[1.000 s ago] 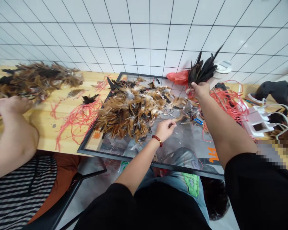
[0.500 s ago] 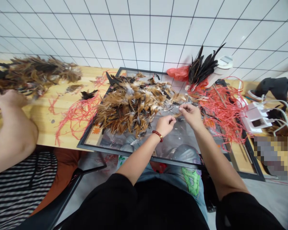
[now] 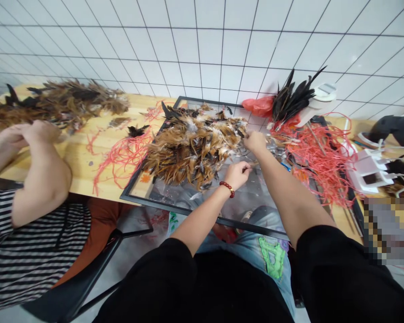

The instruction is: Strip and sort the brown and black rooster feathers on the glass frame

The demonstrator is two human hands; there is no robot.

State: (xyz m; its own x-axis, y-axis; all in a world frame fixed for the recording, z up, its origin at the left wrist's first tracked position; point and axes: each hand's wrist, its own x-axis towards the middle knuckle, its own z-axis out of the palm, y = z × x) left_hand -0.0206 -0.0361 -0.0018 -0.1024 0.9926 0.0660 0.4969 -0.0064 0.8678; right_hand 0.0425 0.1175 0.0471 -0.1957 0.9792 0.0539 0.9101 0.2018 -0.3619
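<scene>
Left hand (image 3: pixel 238 174) pinches a wisp of feather (image 3: pixel 252 165) between thumb and finger; right hand (image 3: pixel 255 142), farther forward, is at the right edge of the pile (image 3: pixel 190 150) of brown feathers, its fingertips hidden, so whether it grips cannot be told. Under everything runs the table (image 3: pixel 79 166), and well left of the hands a person (image 3: pixel 50 242) in stripes works at a second pile (image 3: pixel 77 105). Below the hands lies the framed glass (image 3: pixel 161 206), bearing the main pile just left of them. Right of the right hand sprawls red string (image 3: pixel 326 157). Beyond that hand, black feathers (image 3: pixel 291 101) fan upward beside a red bag (image 3: pixel 256 106). A bracelet (image 3: pixel 230 189) circles the left wrist.
</scene>
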